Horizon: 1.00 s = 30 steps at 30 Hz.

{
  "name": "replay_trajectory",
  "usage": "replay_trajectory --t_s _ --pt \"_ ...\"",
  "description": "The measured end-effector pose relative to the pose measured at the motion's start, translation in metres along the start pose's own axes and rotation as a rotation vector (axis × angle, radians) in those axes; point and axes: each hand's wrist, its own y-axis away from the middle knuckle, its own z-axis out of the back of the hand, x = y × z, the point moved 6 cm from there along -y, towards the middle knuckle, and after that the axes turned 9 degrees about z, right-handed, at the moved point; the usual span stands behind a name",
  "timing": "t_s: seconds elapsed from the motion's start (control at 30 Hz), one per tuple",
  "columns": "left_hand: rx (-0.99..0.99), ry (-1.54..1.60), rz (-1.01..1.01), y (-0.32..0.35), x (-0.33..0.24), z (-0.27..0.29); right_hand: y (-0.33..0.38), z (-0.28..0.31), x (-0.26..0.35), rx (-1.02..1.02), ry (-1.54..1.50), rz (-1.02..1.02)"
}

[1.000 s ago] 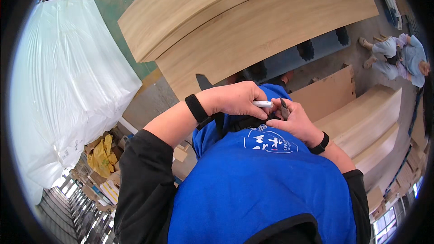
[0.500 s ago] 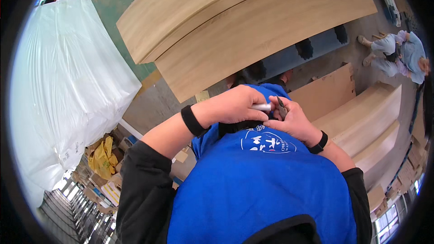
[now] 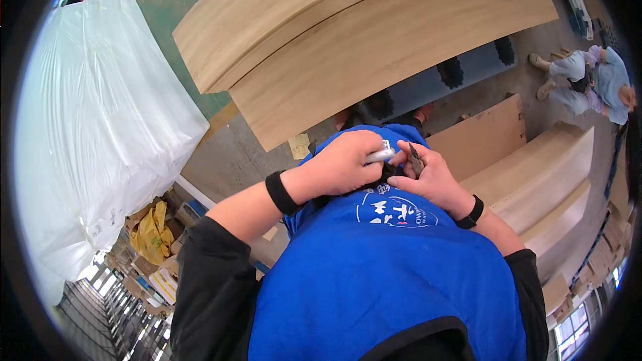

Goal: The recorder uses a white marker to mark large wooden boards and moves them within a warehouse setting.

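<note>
Head view: the wood panels (image 3: 401, 40) are the biggest things here, spanning the top beyond the person, one stepped above the other. The wrapped stack (image 3: 114, 127), under white film, fills the left side. Pale boards (image 3: 535, 167) lie at the right, with a co-worker (image 3: 607, 80) well apart near the right rim. A carton (image 3: 481, 137) stands between the boards and the panels, and a yellow bag (image 3: 152, 234) lies among boxes at the lower left.

The blue apron (image 3: 388, 274) covers the person's front, and both hands meet just above its print. The left hand (image 3: 348, 164) is curled around a white cylinder (image 3: 380, 155), possibly a pen. The right hand (image 3: 435, 177) pinches a dark tool (image 3: 416, 160), its fingers closed on the lower part.

The dark tool's long axis runs nearly straight away from the body, leaning slightly left, with its narrow tip pointing toward the panels. The cylinder lies crosswise, its visible end pointing right and a little away from the body, near the right fingertips but seemingly apart from them.

The step in hand looks like close two-handed handling at the waist; a next move calls for keeping the fingers clear of that tip.
</note>
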Motion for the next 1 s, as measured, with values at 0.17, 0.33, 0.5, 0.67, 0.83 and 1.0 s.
replay_trajectory --t_s 0.17,0.33,0.5,0.67,0.83,1.0 --pt "0.118 0.521 0.449 0.017 0.029 -0.009 0.002 -0.002 0.003 0.011 0.025 0.042" --pt "0.216 0.102 0.117 0.007 0.005 0.004 0.002 -0.004 0.003 0.014 0.115 0.066" --pt "0.047 0.007 0.097 0.008 0.005 -0.004 0.002 -0.006 0.003 0.019 0.132 0.036" --pt "-0.117 0.505 0.399 0.022 0.039 -0.012 0.006 -0.001 0.023 -0.036 0.374 0.25" --pt "-0.121 0.653 0.419 0.024 0.045 -0.011 0.026 0.016 0.036 -0.384 0.487 0.4" --pt "-0.094 0.736 0.464 0.025 0.054 -0.016 0.029 0.01 0.05 -0.388 0.689 0.494"
